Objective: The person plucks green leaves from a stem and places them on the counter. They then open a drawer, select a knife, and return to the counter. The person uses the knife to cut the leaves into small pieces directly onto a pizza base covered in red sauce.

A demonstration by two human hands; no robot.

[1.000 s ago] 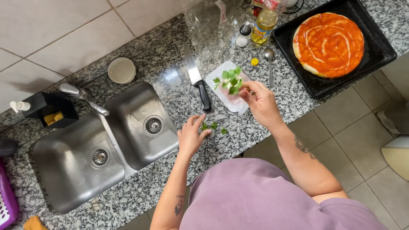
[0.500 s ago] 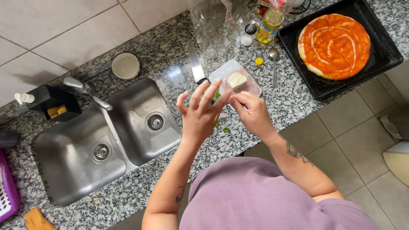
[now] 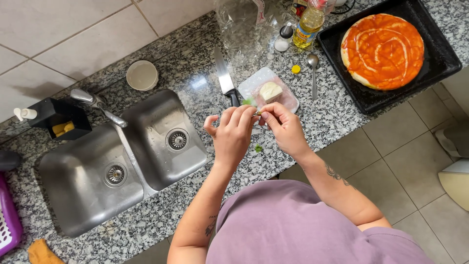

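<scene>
Green herb sprig (image 3: 256, 114), small, pinched between the fingertips of left hand (image 3: 233, 134) and right hand (image 3: 284, 128), both closed on it above the speckled granite counter (image 3: 312, 122), just in front of the cutting board. One loose green leaf (image 3: 258, 148) on the counter beneath the hands. Small white cutting board (image 3: 288, 100), bearing a pale block of cheese (image 3: 270, 91). Kitchen knife (image 3: 225, 78), black handle, touching the board's left edge. Double steel sink (image 3: 122, 164), left of the hands. Metal spoon (image 3: 313, 73) and yellow cap (image 3: 295, 69), beyond the board. Oil bottle (image 3: 309, 25) at the wall. Black baking tray (image 3: 439, 58), far right, holding a sauced pizza base (image 3: 382, 51).
</scene>
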